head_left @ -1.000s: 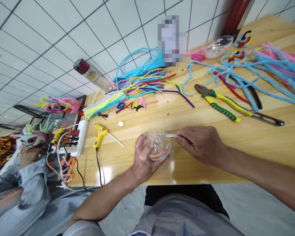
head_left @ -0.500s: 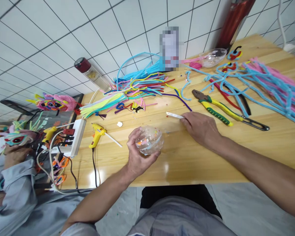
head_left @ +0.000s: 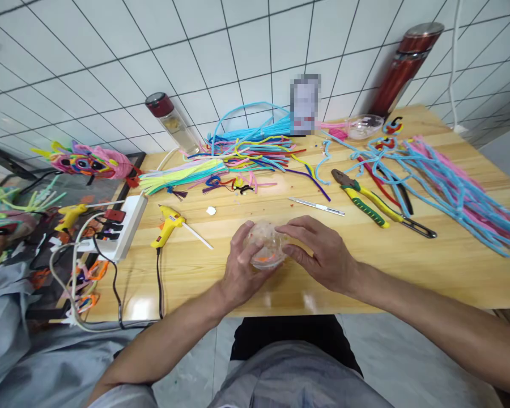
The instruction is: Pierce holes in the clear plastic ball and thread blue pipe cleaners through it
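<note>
A clear plastic ball [head_left: 268,233] with small coloured specks sits between my hands, above the front of the wooden table. My left hand [head_left: 243,266] is wrapped round its left side, thumb underneath. On its right side, the fingertips and thumb of my right hand [head_left: 318,252] are bent against it. Just beyond my right hand a slim craft knife [head_left: 318,206] lies flat on the table. To the left rests a yellow glue gun [head_left: 168,226] with a white glue stick in its back end. A small white scrap [head_left: 211,211] lies near it.
Pliers [head_left: 361,198] lie at right beside blue and pink pipe cleaners [head_left: 454,187]. More pipe cleaners [head_left: 238,150] are heaped at the back, near a glass bottle [head_left: 172,122] and a red thermos [head_left: 406,68]. A power strip [head_left: 130,226] with cords and a co-worker's sleeve [head_left: 4,317] are at left.
My right hand has put the craft knife down on the table and moved left to the plastic ball. My left hand still holds the ball, now turned. The view has shifted slightly.
</note>
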Demonstrator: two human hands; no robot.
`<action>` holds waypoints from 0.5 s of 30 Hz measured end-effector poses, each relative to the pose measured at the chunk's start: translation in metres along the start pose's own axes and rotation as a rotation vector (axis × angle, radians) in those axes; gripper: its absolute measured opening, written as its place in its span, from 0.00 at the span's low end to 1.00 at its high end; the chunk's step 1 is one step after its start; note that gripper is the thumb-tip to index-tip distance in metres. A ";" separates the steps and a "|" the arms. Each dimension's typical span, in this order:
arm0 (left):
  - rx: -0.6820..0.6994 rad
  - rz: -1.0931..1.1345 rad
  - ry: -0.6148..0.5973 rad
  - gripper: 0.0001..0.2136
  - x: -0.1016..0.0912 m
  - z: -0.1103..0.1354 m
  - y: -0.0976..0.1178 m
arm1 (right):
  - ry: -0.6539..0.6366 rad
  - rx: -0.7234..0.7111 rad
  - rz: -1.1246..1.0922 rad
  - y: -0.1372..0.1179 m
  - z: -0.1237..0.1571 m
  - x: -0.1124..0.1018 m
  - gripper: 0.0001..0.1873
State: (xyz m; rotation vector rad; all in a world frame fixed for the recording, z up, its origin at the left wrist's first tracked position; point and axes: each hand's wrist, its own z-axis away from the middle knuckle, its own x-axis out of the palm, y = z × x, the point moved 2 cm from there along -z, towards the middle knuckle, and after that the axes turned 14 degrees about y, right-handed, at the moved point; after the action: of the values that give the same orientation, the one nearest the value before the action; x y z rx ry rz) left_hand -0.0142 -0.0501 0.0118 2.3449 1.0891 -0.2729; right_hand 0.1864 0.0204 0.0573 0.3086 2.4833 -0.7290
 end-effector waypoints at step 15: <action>0.057 0.059 0.038 0.37 0.002 0.007 -0.001 | -0.019 0.315 -0.143 -0.005 0.009 0.008 0.31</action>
State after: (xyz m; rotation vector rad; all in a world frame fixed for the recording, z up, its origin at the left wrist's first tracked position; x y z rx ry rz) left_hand -0.0131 -0.0523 0.0046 2.4377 1.0410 -0.2419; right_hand 0.1822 0.0119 0.0486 0.2370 2.3869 -1.1804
